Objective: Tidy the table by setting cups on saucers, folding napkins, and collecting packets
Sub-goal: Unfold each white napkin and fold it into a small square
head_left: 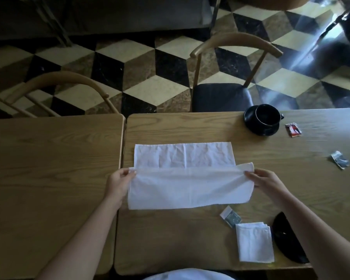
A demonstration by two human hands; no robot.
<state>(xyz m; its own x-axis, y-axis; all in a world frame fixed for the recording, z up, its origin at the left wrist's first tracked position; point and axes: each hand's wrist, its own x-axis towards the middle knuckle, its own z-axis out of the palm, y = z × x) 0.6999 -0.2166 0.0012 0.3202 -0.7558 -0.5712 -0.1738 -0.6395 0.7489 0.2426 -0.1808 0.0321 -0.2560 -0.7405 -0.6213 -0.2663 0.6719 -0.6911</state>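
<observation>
A large white napkin (184, 156) lies spread on the wooden table (190, 235), its near half lifted and folded over toward the far edge. My left hand (119, 182) pinches the fold's left corner and my right hand (265, 179) pinches the right corner. A folded white napkin (254, 242) lies at the near right. A black cup (268, 115) stands on a black saucer (261, 129) at the far right. Packets lie loose: a red one (293, 129), a crumpled grey one (340, 160) and a grey one (230, 216).
A second black saucer (287, 239) lies at the near right edge, partly hidden by my right arm. A second wooden table (49, 158) adjoins on the left. Two wooden chairs (230, 69) stand beyond the tables on a checkered floor.
</observation>
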